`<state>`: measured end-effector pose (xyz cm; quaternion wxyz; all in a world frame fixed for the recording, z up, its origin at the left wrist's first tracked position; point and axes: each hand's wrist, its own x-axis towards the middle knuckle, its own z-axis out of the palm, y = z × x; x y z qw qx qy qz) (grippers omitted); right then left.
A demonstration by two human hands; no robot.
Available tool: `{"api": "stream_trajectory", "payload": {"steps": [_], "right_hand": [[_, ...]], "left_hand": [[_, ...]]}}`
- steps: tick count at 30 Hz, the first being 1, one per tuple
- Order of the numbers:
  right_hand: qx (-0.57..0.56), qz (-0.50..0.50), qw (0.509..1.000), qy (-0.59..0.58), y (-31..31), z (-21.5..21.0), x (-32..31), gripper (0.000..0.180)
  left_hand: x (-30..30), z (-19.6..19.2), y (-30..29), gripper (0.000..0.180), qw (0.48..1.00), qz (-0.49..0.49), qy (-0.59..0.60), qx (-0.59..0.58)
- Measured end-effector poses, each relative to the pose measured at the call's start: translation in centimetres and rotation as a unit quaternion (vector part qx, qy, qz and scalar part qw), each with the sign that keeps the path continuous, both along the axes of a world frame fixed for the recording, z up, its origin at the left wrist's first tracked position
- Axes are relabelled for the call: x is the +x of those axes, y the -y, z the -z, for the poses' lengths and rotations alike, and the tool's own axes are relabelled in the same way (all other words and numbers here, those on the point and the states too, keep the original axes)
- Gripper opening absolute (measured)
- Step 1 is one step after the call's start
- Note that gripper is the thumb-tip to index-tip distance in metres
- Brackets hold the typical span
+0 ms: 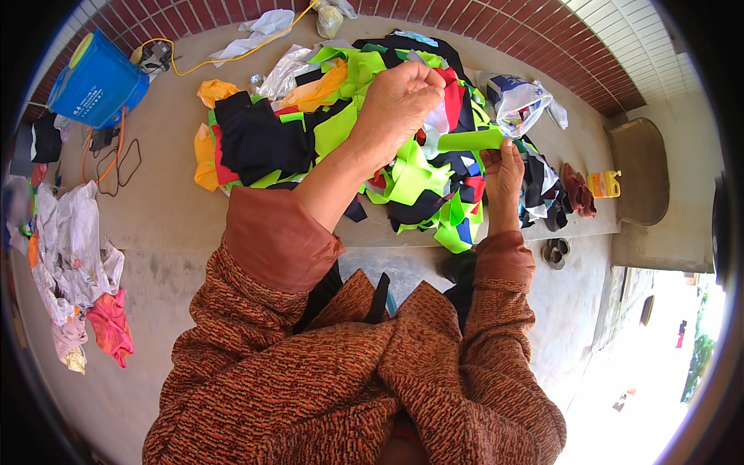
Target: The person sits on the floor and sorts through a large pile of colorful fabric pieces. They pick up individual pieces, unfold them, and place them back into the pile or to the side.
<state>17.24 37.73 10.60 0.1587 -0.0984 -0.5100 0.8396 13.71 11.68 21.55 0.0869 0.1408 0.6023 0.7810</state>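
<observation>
We pinch one end of a bright green strip (469, 140) above the cloth pile (415, 180) with our right hand (505, 164), its long side pointing left, near our curled left hand (397, 99) (we can't tell if that one holds anything).

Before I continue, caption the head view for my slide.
The right hand holds a lime-green fabric strip over a pile of multicoloured scraps, the left hand nearby.

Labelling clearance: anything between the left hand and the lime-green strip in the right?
Nothing visible blocks it. Between the left hand and the lime-green strip pinched by the right hand, only red and whitish scraps show, seemingly on the heap beneath.
</observation>
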Motion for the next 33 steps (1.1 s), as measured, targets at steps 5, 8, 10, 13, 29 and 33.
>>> {"api": "stream_trajectory", "payload": {"steps": [5,8,10,13,29,33], "right_hand": [[-0.100,-0.065,0.989,-0.086,2.4,-2.5,3.3,0.023],[-0.133,-0.100,0.976,-0.141,4.2,-3.6,5.1,0.024],[-0.166,-0.128,0.966,-0.153,4.4,-3.6,5.8,0.022],[-0.200,-0.091,0.964,-0.152,4.5,-3.8,6.6,0.021],[-0.100,-0.134,0.980,-0.112,5.4,-4.0,7.5,0.025],[0.050,-0.106,0.993,-0.029,5.8,-3.3,7.5,0.028]], "left_hand": [[0.4,0.9,-1.6,0.027,0.979,0.086,-0.036,-0.179],[0.4,2.1,-2.8,0.046,0.954,0.120,-0.030,-0.274],[0.4,3.0,-3.2,0.053,0.939,0.145,-0.020,-0.310],[0.5,3.2,-3.5,0.056,0.931,0.241,0.089,-0.261],[1.0,2.2,-4.3,0.035,0.976,0.194,0.098,-0.033],[0.6,1.7,-3.6,0.034,0.976,0.192,0.100,0.012]]}}
